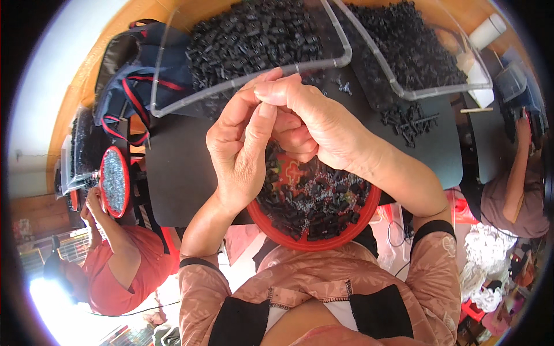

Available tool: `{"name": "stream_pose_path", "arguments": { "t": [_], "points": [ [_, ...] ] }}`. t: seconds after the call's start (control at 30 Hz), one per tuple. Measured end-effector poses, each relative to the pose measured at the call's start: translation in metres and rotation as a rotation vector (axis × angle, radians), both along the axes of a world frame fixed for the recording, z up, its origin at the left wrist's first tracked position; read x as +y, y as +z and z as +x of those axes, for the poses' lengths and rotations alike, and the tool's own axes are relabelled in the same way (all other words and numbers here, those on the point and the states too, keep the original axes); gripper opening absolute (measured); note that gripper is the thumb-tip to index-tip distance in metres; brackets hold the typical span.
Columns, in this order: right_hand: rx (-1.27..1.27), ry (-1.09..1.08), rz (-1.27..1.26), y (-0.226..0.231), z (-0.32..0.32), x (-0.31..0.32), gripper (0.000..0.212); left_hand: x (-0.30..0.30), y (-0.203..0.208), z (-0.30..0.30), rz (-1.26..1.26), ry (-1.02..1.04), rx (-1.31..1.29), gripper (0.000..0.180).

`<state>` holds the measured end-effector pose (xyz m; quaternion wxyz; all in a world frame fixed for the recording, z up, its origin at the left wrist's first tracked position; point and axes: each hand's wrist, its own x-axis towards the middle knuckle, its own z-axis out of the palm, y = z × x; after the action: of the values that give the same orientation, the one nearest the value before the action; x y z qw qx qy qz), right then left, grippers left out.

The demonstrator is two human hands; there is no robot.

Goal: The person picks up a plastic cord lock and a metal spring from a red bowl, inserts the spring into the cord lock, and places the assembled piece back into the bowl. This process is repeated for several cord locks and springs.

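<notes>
My left hand (241, 135) and my right hand (314, 115) meet above the near part of the dark table, fingertips pressed together. Both are closed in a pinch; whatever they hold is too small or too well covered by the fingers to make out. Below them a round red basin (314, 245) rests at the table's front edge, close to my lap. Small black plastic parts (326, 228) and many tiny silvery metal pieces (311, 202) lie mixed inside it. The hands hide the basin's far side.
Two clear plastic bins full of black parts stand at the back, one left (254, 40), one right (404, 46). Loose black parts (410, 122) lie on the table (179, 167). A dark backpack (124, 75) sits back left. Co-workers sit at left (127, 259) and right (513, 190).
</notes>
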<state>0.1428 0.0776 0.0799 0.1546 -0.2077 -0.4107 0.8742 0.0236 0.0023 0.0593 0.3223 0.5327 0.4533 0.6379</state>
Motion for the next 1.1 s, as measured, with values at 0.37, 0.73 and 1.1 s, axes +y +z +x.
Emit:
{"name": "stream_pose_path", "arguments": {
  "t": [0.37, 0.73, 1.1],
  "points": [
    [0.198, -0.135, -0.132, 0.022, -0.006, 0.024, 0.054, 0.037, 0.046, 0.002, -0.026, 0.002, 0.008, 0.023],
    [0.274, -0.164, -0.153, 0.01, -0.016, 0.038, 0.053, 0.055, 0.04, -0.023, 0.038, 0.037, 0.104, 0.025],
    [0.026, -0.389, 0.232, 0.04, -0.016, 0.048, 0.061, 0.039, 0.07, -0.023, 0.038, 0.325, 0.052, 0.03]
  ]
}}
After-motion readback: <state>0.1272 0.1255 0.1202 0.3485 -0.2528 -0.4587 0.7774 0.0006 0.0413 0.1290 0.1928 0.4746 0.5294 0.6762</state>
